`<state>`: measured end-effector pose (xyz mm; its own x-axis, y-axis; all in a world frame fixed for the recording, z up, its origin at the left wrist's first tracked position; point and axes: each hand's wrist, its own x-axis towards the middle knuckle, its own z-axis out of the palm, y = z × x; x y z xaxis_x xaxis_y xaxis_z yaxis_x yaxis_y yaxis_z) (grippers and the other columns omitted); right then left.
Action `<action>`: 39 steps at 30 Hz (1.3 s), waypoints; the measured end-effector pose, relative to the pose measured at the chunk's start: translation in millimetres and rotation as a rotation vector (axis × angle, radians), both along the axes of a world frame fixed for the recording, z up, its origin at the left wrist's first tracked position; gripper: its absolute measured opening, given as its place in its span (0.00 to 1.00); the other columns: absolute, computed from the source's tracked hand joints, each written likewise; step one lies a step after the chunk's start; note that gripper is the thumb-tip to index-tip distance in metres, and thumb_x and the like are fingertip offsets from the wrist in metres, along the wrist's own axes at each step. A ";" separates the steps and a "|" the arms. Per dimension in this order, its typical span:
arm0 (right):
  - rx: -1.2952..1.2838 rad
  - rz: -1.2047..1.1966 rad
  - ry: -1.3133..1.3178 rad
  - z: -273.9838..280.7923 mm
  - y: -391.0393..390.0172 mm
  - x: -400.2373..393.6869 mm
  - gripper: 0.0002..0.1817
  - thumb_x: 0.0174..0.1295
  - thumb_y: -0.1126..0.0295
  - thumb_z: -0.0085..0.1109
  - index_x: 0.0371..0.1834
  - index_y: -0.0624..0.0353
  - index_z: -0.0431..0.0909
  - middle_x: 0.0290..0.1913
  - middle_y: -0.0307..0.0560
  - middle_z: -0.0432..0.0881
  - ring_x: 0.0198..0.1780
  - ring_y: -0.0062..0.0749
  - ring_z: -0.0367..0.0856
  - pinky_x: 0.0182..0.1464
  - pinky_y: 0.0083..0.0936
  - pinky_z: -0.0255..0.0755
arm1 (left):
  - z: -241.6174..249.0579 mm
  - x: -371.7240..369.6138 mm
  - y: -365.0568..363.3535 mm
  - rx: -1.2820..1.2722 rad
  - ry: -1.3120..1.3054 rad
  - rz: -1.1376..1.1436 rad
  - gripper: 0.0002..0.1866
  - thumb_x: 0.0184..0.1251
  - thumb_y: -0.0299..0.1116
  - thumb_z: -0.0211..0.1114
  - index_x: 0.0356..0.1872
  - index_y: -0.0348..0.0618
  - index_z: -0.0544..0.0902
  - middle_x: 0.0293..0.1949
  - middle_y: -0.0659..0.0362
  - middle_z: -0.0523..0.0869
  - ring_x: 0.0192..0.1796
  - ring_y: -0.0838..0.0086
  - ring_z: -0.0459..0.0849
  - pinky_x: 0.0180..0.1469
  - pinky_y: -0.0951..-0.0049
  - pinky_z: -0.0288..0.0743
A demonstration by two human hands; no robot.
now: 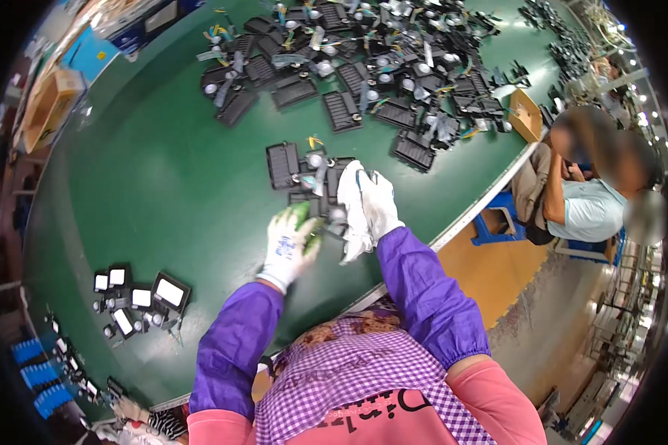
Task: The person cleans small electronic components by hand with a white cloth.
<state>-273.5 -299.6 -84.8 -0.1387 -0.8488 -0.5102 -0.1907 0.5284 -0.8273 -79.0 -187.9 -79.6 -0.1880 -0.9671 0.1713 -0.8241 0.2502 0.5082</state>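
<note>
Both hands wear white gloves with green on them. My right hand [378, 199] has its fingers wrapped round a white cloth [354, 211], which hangs down beside it. My left hand [288, 243] is at the near edge of a small group of black finned units; its fingers are bent and blurred, and whether they hold anything cannot be made out. One black finned unit [282, 165] lies flat at the left of this group. A unit with a clear round part [315, 161] and a yellow-green wire is beside it. The cloth hides part of the group.
A large pile of black units [341, 111] covers the far side of the green table [148, 170]. Units with white panels [169, 291] lie at the left. An open carton [525, 116] stands at the right edge, near a seated person [586, 208]. Another person's gloved hand [130, 409] is at lower left.
</note>
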 end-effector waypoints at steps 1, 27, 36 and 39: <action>-0.077 -0.001 0.164 -6.7 -0.6 11.4 0.20 0.67 0.55 0.59 0.48 0.63 0.79 0.42 0.51 0.86 0.42 0.41 0.84 0.46 0.35 0.75 | 9.5 18.4 1.7 0.032 -0.014 0.069 0.18 0.55 0.34 0.68 0.49 0.53 0.84 0.61 0.49 0.77 0.66 0.48 0.72 0.68 0.49 0.62; -0.045 0.257 0.502 2.4 50.7 -15.7 0.18 0.68 0.54 0.56 0.46 0.60 0.78 0.42 0.55 0.85 0.42 0.46 0.83 0.46 0.36 0.74 | 20.2 50.9 59.9 0.189 0.700 0.533 0.20 0.52 0.30 0.74 0.45 0.40 0.77 0.36 0.58 0.83 0.39 0.74 0.80 0.45 0.70 0.77; -0.229 0.556 0.730 32.3 78.6 16.9 0.22 0.68 0.53 0.54 0.56 0.58 0.75 0.49 0.59 0.84 0.52 0.55 0.82 0.54 0.43 0.74 | 55.1 94.9 73.1 0.643 -0.450 0.392 0.28 0.55 0.41 0.69 0.58 0.41 0.76 0.46 0.49 0.86 0.46 0.55 0.87 0.47 0.58 0.80; -0.523 0.745 0.851 -7.2 94.3 16.3 0.21 0.66 0.54 0.55 0.55 0.56 0.76 0.46 0.55 0.82 0.49 0.54 0.81 0.51 0.46 0.74 | 20.9 91.8 61.5 0.755 -0.638 0.180 0.28 0.59 0.34 0.62 0.63 0.41 0.75 0.44 0.53 0.88 0.45 0.59 0.89 0.42 0.56 0.81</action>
